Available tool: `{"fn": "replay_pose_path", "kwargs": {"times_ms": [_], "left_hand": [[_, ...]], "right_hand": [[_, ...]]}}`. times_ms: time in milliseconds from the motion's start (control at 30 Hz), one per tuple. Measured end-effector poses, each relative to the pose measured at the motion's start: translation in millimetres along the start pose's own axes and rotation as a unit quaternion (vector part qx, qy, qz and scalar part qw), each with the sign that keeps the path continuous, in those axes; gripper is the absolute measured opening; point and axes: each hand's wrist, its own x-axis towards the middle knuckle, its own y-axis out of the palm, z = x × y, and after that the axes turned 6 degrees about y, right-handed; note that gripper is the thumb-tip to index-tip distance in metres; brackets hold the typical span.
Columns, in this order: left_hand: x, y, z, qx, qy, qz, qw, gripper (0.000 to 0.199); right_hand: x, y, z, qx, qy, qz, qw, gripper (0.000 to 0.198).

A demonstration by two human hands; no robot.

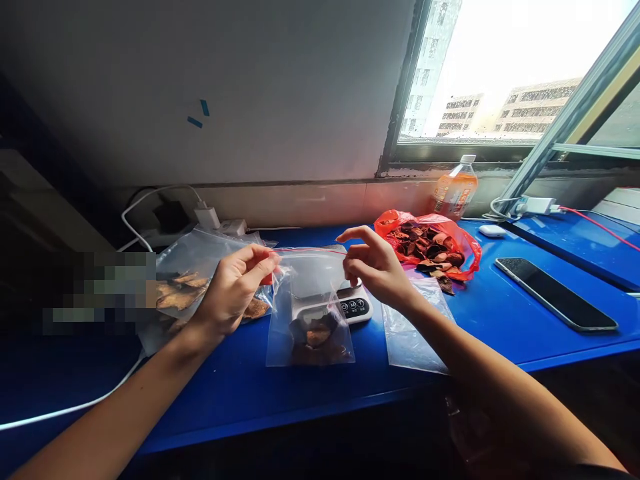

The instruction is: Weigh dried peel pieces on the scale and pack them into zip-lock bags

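A clear zip-lock bag [310, 320] with a red seal line hangs in front of a white digital scale [357, 308]. Dark, brownish dried pieces [320, 335] lie in its bottom. My left hand [237, 283] pinches the bag's top left corner between thumb and fingertips. At the other end of the red line is my right hand [375, 267], its lower fingers curled at the bag's edge and its index finger raised and bent. The bag's top runs straight between both hands. Part of the scale shows through the plastic.
A red plastic bag [475, 257] of dried pieces stands behind a flat clear bag [415, 333]. Left is a larger clear bag [183, 250] with brown slices. A phone [555, 293], earbud case [493, 231], drink bottle [456, 190] and white cable [75, 417] are on the blue table [240, 400].
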Motion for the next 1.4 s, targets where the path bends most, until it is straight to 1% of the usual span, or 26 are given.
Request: {"fn": "replay_pose_path", "kwargs": {"times_ms": [67, 133, 167, 233, 300, 367, 433, 533, 633, 733, 967, 1067, 1200, 1300, 1400], "left_hand": [[1.8, -0.7, 2.4, 0.005, -0.001, -0.003, 1.000, 0.027], [2.3, -1.3, 3.6, 0.023, 0.006, -0.005, 1.000, 0.027], [1.8, -1.5, 3.6, 0.038, 0.012, -0.004, 0.999, 0.027], [-1.1, -0.8, 2.4, 0.090, 0.037, 0.001, 0.995, 0.025], [-6.4, 1.9, 0.5, 0.172, 0.097, 0.003, 0.980, 0.021], [-12.9, 6.7, -0.8, 0.245, 0.176, 0.009, 0.953, 0.018], [-18.8, 12.4, -0.2, 0.276, 0.240, 0.028, 0.930, 0.016], [-23.9, 18.7, 3.2, 0.280, 0.284, 0.055, 0.915, 0.017], [-24.6, 20.4, 6.0, 0.280, 0.282, 0.060, 0.916, 0.018], [-24.2, 20.3, 5.7, 0.277, 0.263, 0.057, 0.922, 0.019], [-26.8, 22.8, -0.4, 0.270, 0.266, 0.042, 0.924, 0.018], [-27.7, 23.9, -3.3, 0.274, 0.274, 0.028, 0.921, 0.017], [-28.3, 23.1, -8.0, 0.276, 0.288, 0.023, 0.917, 0.016], [-29.3, 20.5, -11.5, 0.276, 0.281, 0.016, 0.919, 0.015], [-29.7, 17.2, -13.7, 0.279, 0.272, 0.006, 0.921, 0.013]], "right_hand": [[2.1, -2.0, -4.2, -0.015, -0.003, -0.011, 1.000, 0.031], [4.6, -3.9, -8.4, -0.070, -0.023, -0.053, 0.996, 0.027], [5.8, -4.4, -10.0, -0.111, -0.041, -0.082, 0.990, 0.025], [6.9, -3.5, -10.9, -0.202, -0.087, -0.134, 0.966, 0.024], [5.3, 1.4, -8.8, -0.273, -0.138, -0.156, 0.939, 0.026], [1.2, 10.0, -4.5, -0.320, -0.179, -0.138, 0.920, 0.029], [-4.1, 20.3, 0.0, -0.352, -0.202, -0.090, 0.909, 0.032], [-9.2, 32.1, 4.4, -0.379, -0.191, -0.014, 0.905, 0.036], [-9.2, 35.9, 5.8, -0.383, -0.151, 0.026, 0.911, 0.036], [-7.9, 35.4, 5.6, -0.379, -0.135, 0.035, 0.915, 0.036], [-8.7, 36.7, 3.5, -0.384, -0.146, 0.019, 0.911, 0.028], [-6.5, 35.1, 2.2, -0.358, -0.148, 0.014, 0.922, 0.027], [-2.7, 30.5, 0.0, -0.323, -0.123, 0.022, 0.938, 0.027], [-1.4, 27.5, -2.2, -0.309, -0.138, 0.025, 0.941, 0.025], [-1.7, 26.2, -4.3, -0.323, -0.160, 0.024, 0.933, 0.027]]}}
